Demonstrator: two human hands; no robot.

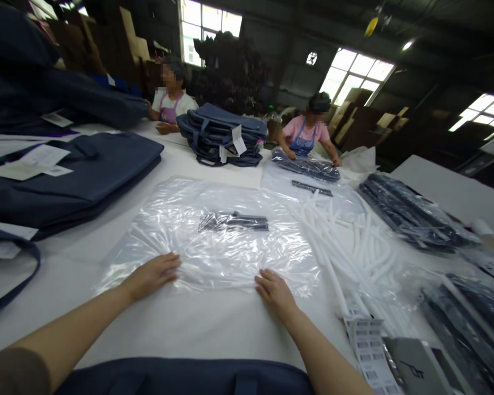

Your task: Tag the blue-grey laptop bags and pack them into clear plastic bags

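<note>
A large clear plastic bag [230, 252] with dark printing lies spread on the white table in front of me. My left hand [158, 274] rests on its near left part, fingers stretched out. Near the bag's front edge on the right, my right hand [275, 291] touches the plastic with its fingers extended. Neither hand visibly grips anything. Below my hands, at the bottom of the view, is part of a navy fabric bag [189, 376].
Navy bags with paper tags [107, 170] are piled at left; another stack [226, 131] stands farther back. White strips [354, 247], a barcode label sheet [368, 345] and plastic-wrapped navy bags [411, 211] lie at right. Two co-workers are across the table, one handling a wrapped bag [307, 164].
</note>
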